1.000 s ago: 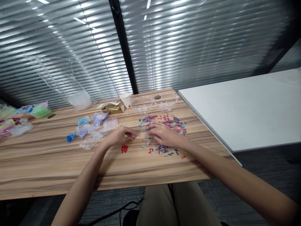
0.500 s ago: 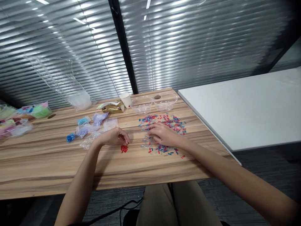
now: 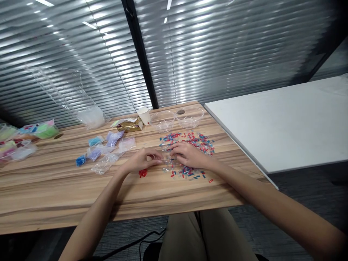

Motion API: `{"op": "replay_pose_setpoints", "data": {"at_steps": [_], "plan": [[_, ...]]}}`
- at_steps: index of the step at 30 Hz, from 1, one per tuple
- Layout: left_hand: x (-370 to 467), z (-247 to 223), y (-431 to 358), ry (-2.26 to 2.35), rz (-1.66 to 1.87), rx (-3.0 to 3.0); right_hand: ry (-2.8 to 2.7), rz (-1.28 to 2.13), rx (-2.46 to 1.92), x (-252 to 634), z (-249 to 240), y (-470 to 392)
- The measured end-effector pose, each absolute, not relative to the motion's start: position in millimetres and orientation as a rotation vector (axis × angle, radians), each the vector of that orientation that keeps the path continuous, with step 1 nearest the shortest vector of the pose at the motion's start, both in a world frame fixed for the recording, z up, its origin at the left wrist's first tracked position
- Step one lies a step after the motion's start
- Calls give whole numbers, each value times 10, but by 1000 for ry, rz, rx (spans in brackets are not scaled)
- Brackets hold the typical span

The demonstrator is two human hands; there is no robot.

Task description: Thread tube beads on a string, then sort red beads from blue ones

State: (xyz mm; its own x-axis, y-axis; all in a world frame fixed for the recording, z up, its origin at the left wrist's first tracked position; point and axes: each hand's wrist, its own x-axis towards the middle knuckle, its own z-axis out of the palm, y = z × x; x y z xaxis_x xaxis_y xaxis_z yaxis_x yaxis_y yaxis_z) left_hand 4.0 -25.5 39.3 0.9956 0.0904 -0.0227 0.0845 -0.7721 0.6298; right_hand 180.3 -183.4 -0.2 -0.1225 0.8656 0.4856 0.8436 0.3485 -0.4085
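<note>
A loose pile of small red, blue and clear plastic pieces (image 3: 202,143) lies spread on the wooden table. Over it rests my right hand (image 3: 189,155), its fingers bent and the thumb apart from them, touching the pieces and hiding some. My left hand (image 3: 144,159) is at the pile's left edge, thumb and fingertips brought together beside several clear pieces (image 3: 168,166). What lies between those fingertips is too small to make out. Just below my left hand sits a little heap of red pieces (image 3: 143,173), apart from the mixed pile.
Behind the pile stand two joined clear plastic bowls (image 3: 162,125), a paper cup (image 3: 144,116) and a gold packet (image 3: 129,125). Small bags with blue and purple contents (image 3: 114,138) lie left. Farther left are colourful bags (image 3: 46,130). A white table (image 3: 272,127) adjoins on the right.
My left hand has moved right, from above the small red heap to the left edge of the mixed pile. My right hand has stayed almost in place.
</note>
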Motion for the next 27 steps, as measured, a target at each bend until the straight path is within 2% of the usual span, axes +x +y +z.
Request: {"op": "replay_pose_setpoints", "data": {"at_steps": [9, 27], "plan": [[94, 294, -370, -136, -68, 2371, -2031, 150, -1384, 1800, 46, -1846], [169, 188, -454, -180, 56, 2382, -2075, 258, -1262, 1807, 15, -1834]]}}
